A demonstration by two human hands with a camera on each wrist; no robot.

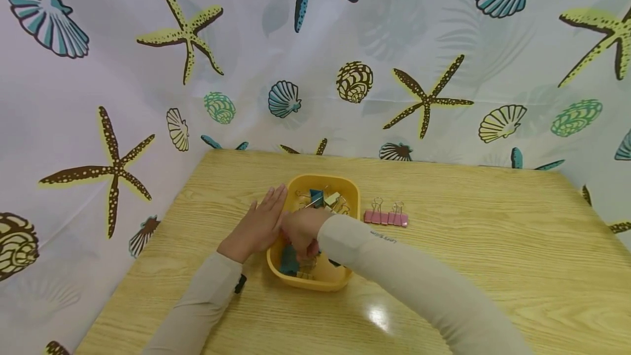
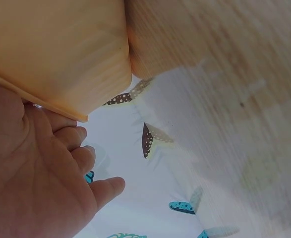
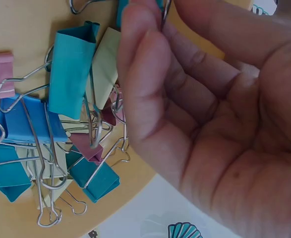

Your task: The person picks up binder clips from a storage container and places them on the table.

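A yellow-orange plastic bin [image 1: 315, 285] stands on the table, holding several binder clips. My left hand [image 1: 258, 226] rests at its left rim with the fingers extended; in the left wrist view those fingers [image 2: 71, 136] lie along the rim. My right hand [image 1: 303, 229] reaches down into the bin. Its curled fingertips and thumb pinch a binder clip by its wire handle [image 3: 166, 12]; a teal piece shows behind them, and most of this clip is hidden. Beside the hand lie a teal clip [image 3: 70, 74], a blue clip [image 3: 29, 121] and a pink clip [image 3: 4, 74].
Two pink binder clips [image 1: 386, 218] stand side by side on the wooden table [image 1: 483, 245], to the right of the bin. A white curtain [image 1: 315, 130] printed with shells and starfish borders the table at the back and sides.
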